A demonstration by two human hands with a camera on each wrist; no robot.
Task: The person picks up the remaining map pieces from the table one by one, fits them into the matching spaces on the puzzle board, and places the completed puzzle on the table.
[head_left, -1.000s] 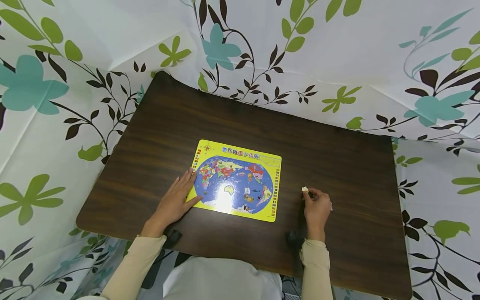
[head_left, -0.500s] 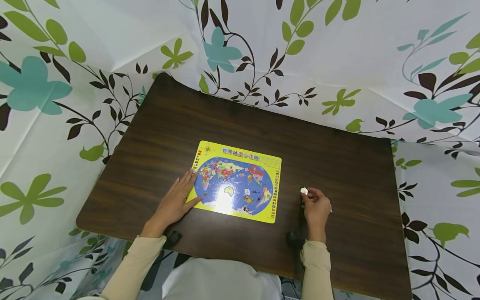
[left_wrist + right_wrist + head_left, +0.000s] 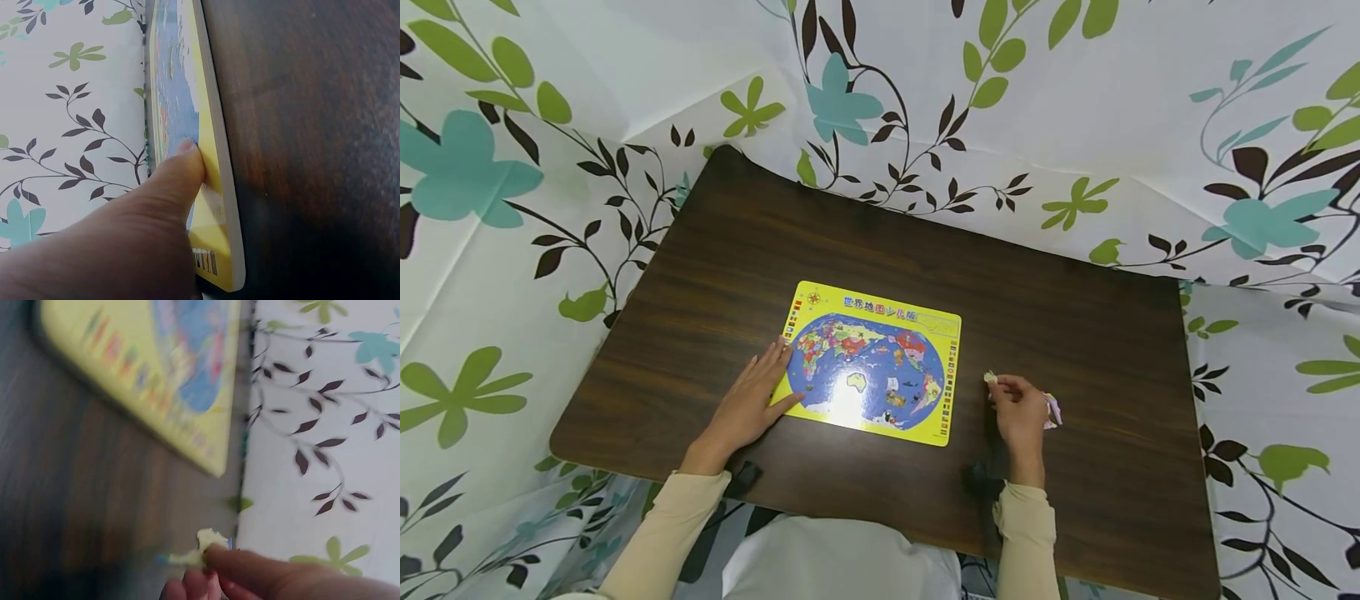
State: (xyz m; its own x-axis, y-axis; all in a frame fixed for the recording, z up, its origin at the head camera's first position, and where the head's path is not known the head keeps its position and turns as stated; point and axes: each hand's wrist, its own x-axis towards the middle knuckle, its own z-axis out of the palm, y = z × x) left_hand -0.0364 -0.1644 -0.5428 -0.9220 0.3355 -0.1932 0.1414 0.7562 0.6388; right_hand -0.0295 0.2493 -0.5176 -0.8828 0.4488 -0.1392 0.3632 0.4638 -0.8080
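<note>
A yellow-bordered world map puzzle board (image 3: 868, 425) lies on the table, with a blue oval map and Chinese characters along its top. My left hand (image 3: 748, 400) rests on the board's left edge with fingers extended; in the left wrist view the thumb (image 3: 178, 169) presses on the yellow border. To the right of the board, my right hand (image 3: 1021, 412) pinches a small pale yellow puzzle piece (image 3: 211, 539) between thumb and fingers. This piece has an irregular outline and a bluish tip. A pinkish-purple piece (image 3: 1054, 411) shows just beside the right hand, partly hidden by it.
The dark wooden table (image 3: 1097, 333) runs back to a wall hung with leaf-patterned cloth (image 3: 925, 100). A person's light-clad torso (image 3: 842, 558) is at the front edge, with cables (image 3: 981, 571) below it.
My right hand has moved slightly left toward the board with the pale yellow piece, uncovering more of the pinkish-purple piece. My left hand stays in place on the board.
</note>
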